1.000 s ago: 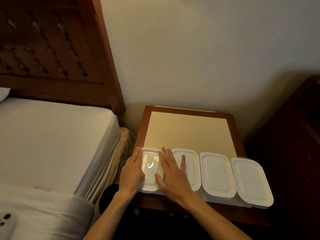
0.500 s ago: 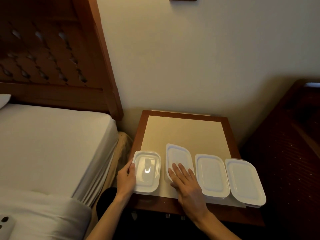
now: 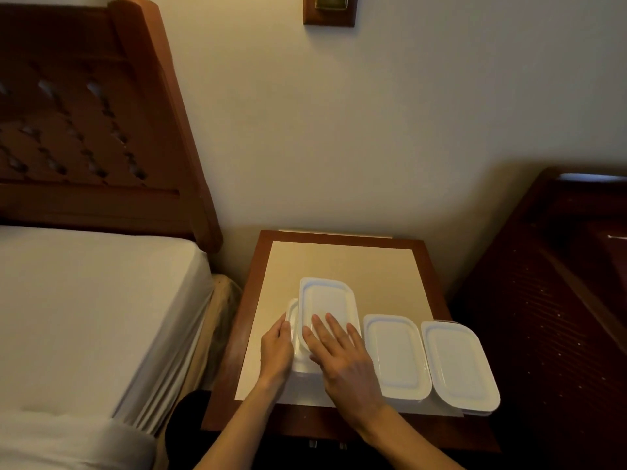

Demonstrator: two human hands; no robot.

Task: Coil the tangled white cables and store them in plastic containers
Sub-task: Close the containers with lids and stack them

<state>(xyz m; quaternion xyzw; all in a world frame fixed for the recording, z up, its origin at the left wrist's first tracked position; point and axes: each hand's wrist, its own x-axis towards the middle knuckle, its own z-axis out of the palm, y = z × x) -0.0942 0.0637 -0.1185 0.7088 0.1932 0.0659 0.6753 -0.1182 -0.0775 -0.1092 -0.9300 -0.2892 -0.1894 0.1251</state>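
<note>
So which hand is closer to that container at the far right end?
Right. The right hand lies flat on the stacked container, one container away from the far-right container; the left hand is farther left, beyond the stack.

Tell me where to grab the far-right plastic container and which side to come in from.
Take the far-right container by its two long sides, just under the lid rim, coming from above. Its right side and near end, which overhangs the nightstand, are free; its left side sits close to the neighbouring container, so that side is tight.
</note>
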